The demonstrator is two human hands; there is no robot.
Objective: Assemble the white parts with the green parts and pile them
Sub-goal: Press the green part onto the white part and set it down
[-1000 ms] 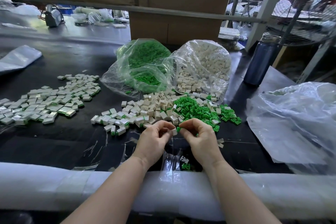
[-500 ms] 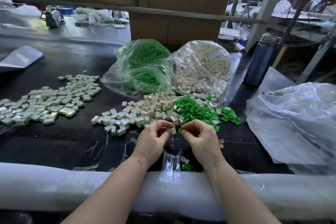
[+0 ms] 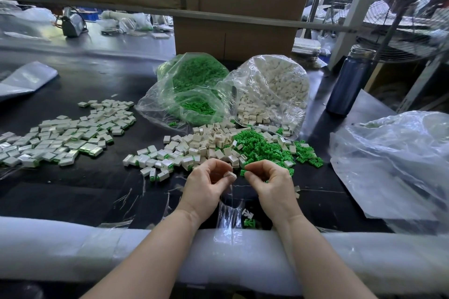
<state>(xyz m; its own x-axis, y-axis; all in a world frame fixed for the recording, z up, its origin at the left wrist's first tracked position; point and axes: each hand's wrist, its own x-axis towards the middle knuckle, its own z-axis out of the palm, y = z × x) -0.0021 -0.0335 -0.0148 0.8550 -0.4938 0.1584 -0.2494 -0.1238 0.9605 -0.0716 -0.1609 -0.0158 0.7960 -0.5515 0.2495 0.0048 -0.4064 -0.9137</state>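
My left hand pinches a small white part between thumb and fingertips. A few centimetres to its right, my right hand pinches a small green part. The two parts are close but apart. Just beyond my hands lie a heap of loose white parts and a heap of loose green parts. A small group of assembled pieces lies left of my hands, and a wide pile of assembled pieces spreads at the far left.
Two open clear bags stand behind the heaps, a bag of green parts and a bag of white parts. A dark bottle stands at the right, a crumpled plastic bag beside it. A foam-padded table edge runs under my forearms.
My hands have drawn slightly apart, and the white part and the green part now show with a gap between them. Nothing else on the table has moved.
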